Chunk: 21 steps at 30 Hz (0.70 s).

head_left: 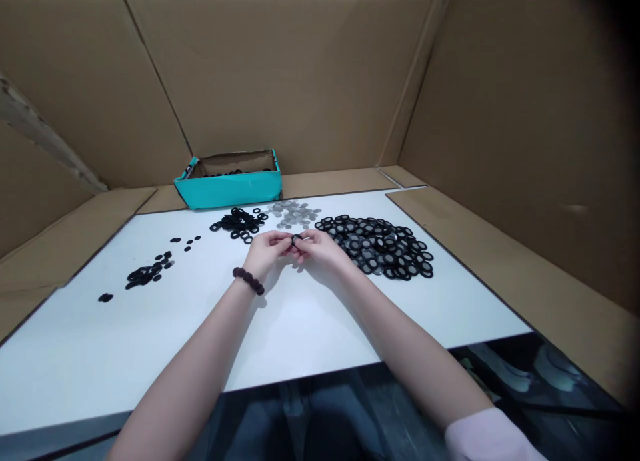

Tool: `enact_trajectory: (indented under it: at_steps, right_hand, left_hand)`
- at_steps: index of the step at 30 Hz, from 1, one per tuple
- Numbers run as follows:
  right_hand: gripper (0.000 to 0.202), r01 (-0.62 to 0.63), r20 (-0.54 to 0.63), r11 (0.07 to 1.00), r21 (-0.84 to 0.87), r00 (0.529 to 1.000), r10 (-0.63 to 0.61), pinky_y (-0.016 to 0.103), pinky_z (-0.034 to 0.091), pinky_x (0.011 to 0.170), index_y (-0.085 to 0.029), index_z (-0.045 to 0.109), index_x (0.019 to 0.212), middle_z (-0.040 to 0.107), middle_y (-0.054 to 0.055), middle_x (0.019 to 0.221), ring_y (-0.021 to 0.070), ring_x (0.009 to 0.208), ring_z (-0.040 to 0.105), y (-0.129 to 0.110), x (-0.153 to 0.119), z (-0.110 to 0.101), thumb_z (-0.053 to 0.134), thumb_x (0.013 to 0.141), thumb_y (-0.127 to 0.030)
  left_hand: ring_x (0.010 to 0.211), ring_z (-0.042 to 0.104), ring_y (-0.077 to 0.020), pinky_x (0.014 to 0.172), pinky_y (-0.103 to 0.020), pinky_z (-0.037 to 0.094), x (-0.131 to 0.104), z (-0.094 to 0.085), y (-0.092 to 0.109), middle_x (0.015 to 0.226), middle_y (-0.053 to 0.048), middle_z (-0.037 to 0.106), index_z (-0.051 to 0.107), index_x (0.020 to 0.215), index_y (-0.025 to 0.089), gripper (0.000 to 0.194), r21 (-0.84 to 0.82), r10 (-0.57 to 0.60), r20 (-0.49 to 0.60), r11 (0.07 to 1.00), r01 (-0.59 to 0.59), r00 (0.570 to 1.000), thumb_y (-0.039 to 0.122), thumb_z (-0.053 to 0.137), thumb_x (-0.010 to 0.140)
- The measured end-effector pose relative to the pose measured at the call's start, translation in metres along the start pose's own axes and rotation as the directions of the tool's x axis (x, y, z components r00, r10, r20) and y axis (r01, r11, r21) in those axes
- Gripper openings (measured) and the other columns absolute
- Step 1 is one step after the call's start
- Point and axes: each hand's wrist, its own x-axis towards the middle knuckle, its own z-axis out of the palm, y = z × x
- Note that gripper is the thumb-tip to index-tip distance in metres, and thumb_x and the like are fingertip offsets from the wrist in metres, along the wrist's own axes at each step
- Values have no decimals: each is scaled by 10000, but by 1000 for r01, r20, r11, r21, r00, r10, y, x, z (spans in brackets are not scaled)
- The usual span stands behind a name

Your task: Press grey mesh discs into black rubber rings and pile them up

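Between my fingertips I pinch a small black rubber ring [296, 239], dark and round, too small to tell whether a mesh disc sits in it. My left hand [267, 249] and right hand [320, 246] meet over the white tabletop [310, 327], fingers curled closed on the ring from both sides. A dark beaded bracelet [249, 280] circles my left wrist. At two o'clock from my hands, just beside the right one, lies the big heap of black rings with grey mesh centres [380, 246]; at twelve, the grey mesh discs [294, 213]; at eleven, loose black rings [239, 222]; behind them the teal cardboard box [230, 179]. At nine, well apart, scattered black pieces [147, 271]. The white top lies bare toward six, to its near edge.
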Motion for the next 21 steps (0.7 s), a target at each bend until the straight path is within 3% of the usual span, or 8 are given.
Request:
enact_trajectory:
  at_steps: [6, 14, 18, 21]
  right_hand:
    - [213, -58, 42, 998, -29, 997, 59, 191, 481, 434, -137, 485, 662, 608, 19, 497, 102, 416, 584, -1, -2, -1, 494, 842, -22]
    - [190, 98, -68, 973, -207, 991, -114, 186, 400, 414, -117, 562, 555, 576, 15, 468, 85, 405, 514, 9, 4, -7, 628, 719, -49]
    - [154, 108, -88, 964, -242, 987, -133, 187, 378, 396, -124, 571, 579, 559, 0, 458, 87, 405, 495, 6, 3, -8, 649, 689, -48]
    - [132, 38, -67, 989, -140, 997, -48, 199, 411, 406, -128, 561, 636, 564, 1, 457, 90, 384, 500, 4, 3, -8, 626, 732, -63]
  left_hand:
    - [553, 596, -107, 584, -237, 474, -1, -2, 2, 597, -27, 663, 656, 720, 96, 120, 86, -20, 29, 996, 17, 999, 171, 713, 646]
    - [546, 613, -116, 589, -244, 495, -2, 2, 0, 562, -25, 640, 586, 636, 113, 145, 63, -71, -17, 995, 72, 997, 139, 727, 624]
    - [548, 614, -121, 605, -256, 501, 3, 1, -7, 545, -23, 624, 595, 657, 108, 83, 107, -14, -52, 994, 20, 999, 126, 676, 667]
    - [520, 585, -110, 575, -244, 478, 6, 1, -9, 545, -15, 619, 622, 678, 107, 41, 184, 87, -82, 980, -71, 993, 130, 656, 680]
